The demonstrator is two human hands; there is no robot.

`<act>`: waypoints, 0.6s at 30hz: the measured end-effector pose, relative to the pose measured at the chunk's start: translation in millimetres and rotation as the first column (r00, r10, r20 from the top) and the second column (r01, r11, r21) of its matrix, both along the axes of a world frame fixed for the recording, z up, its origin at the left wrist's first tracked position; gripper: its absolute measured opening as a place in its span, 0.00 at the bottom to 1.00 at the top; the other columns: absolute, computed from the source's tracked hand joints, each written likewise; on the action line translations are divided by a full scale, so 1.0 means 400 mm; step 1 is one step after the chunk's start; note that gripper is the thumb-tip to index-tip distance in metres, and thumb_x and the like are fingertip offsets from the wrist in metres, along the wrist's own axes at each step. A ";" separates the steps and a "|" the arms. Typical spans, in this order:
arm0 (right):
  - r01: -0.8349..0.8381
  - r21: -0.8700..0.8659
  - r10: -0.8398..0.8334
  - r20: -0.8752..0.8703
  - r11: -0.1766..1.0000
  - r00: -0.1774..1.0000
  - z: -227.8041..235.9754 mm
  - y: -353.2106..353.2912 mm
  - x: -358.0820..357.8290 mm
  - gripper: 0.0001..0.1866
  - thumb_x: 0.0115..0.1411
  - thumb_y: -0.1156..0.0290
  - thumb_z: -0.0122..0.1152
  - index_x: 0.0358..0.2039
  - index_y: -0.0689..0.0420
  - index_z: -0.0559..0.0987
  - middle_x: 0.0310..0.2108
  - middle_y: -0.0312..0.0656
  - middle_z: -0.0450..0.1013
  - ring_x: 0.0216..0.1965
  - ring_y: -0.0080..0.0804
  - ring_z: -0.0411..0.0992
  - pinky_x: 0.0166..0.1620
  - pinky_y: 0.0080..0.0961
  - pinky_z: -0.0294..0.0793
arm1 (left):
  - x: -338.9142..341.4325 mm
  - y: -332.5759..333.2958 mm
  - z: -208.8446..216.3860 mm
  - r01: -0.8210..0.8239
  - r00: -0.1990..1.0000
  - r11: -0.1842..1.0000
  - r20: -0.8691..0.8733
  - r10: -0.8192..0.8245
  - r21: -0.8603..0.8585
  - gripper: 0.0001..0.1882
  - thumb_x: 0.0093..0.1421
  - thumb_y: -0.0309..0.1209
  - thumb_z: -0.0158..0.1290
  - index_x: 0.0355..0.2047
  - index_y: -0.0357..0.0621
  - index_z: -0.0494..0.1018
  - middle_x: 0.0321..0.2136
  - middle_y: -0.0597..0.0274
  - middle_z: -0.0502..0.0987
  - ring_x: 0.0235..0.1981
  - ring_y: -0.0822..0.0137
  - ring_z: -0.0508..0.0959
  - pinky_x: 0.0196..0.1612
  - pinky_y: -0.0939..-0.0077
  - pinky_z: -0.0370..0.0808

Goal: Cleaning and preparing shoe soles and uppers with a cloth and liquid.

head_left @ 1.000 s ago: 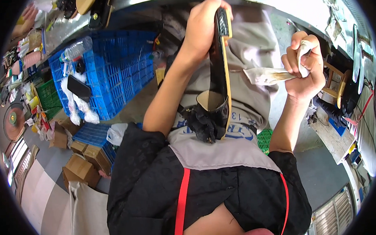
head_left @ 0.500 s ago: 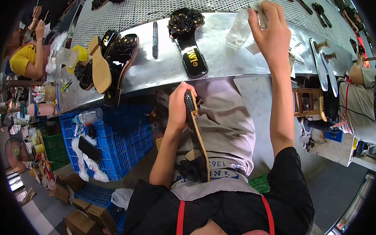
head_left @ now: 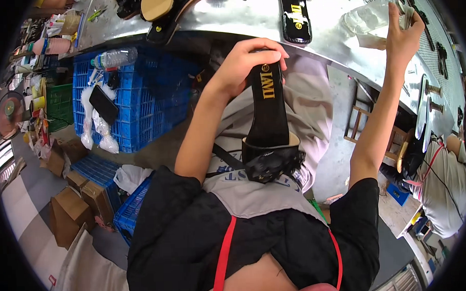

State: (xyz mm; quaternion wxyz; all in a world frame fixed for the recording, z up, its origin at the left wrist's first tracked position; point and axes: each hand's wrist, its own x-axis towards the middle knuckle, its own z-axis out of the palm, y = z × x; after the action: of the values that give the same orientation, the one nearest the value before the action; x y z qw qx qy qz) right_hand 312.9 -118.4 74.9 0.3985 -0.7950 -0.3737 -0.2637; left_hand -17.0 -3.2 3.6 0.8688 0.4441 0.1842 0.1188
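Note:
My left hand (head_left: 240, 65) grips a black slide sandal (head_left: 270, 111) by its heel end, thumb on top of the insole. The sandal lies over my lap, insole up, its strap with a black ruffled flower (head_left: 274, 164) toward my body. Out over the table at the right, my right hand (head_left: 405, 41) has thumb and fingers closed round something whitish that I cannot make out. Beside it a clear plastic container (head_left: 364, 19) lies tipped on the metal table (head_left: 229, 23). Another black sandal (head_left: 296, 22) rests at the table's near edge.
More sandals (head_left: 168, 19) are heaped at the table's left. Below stands a blue crate (head_left: 155, 109) bearing a bottle (head_left: 118, 58) and a black phone (head_left: 104, 105). Cardboard boxes (head_left: 71, 215) sit lower left. At right are a wooden stool (head_left: 397, 142) and another person (head_left: 445, 189).
My view has tilted down and turned. The held sandal has rolled from edge-on to insole-up, and my left hand has shifted its grip over the heel. My right hand stays by the clear container.

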 end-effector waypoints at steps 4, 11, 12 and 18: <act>-0.029 -0.068 0.028 -0.009 0.997 1.000 0.012 -0.003 -0.010 0.43 0.56 0.39 0.67 0.55 0.67 0.72 0.52 0.54 0.73 0.54 0.44 0.73 0.57 0.34 0.70 | -0.003 0.005 -0.016 0.050 0.998 0.991 -0.046 -0.045 0.122 0.14 0.64 0.35 0.43 0.40 0.38 0.74 0.32 0.55 0.80 0.28 0.66 0.81 0.31 0.74 0.78; 0.029 -0.140 0.010 0.273 0.990 0.962 -0.009 0.001 -0.010 0.34 0.62 0.46 0.63 0.52 0.67 0.74 0.45 0.55 0.77 0.50 0.47 0.76 0.54 0.35 0.72 | -0.013 0.017 0.002 0.140 0.982 0.955 -0.157 -0.101 0.262 0.16 0.62 0.36 0.38 0.41 0.45 0.74 0.33 0.62 0.81 0.22 0.77 0.78 0.13 0.83 0.66; 0.095 -0.198 -0.009 0.399 0.976 0.917 -0.015 -0.010 0.009 0.32 0.63 0.48 0.64 0.50 0.67 0.74 0.42 0.53 0.77 0.46 0.42 0.78 0.50 0.35 0.75 | -0.012 0.015 0.004 0.139 0.982 0.956 -0.158 -0.101 0.258 0.16 0.62 0.36 0.38 0.41 0.45 0.74 0.33 0.62 0.81 0.22 0.77 0.78 0.13 0.83 0.66; -0.067 0.424 0.136 -0.136 0.903 0.981 -0.072 -0.078 0.138 0.22 0.65 0.62 0.61 0.45 0.66 0.63 0.33 0.47 0.68 0.27 0.28 0.68 0.29 0.29 0.72 | 0.016 0.022 0.018 0.122 0.963 0.858 -0.270 0.020 0.498 0.17 0.62 0.39 0.40 0.33 0.44 0.76 0.25 0.63 0.78 0.19 0.78 0.72 0.13 0.80 0.62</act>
State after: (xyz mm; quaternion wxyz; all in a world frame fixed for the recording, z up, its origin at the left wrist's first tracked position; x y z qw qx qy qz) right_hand 367.9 -149.5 46.0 0.6014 -0.6896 -0.3160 -0.2507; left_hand -10.6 5.5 11.0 0.6903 0.6747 0.2488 0.0796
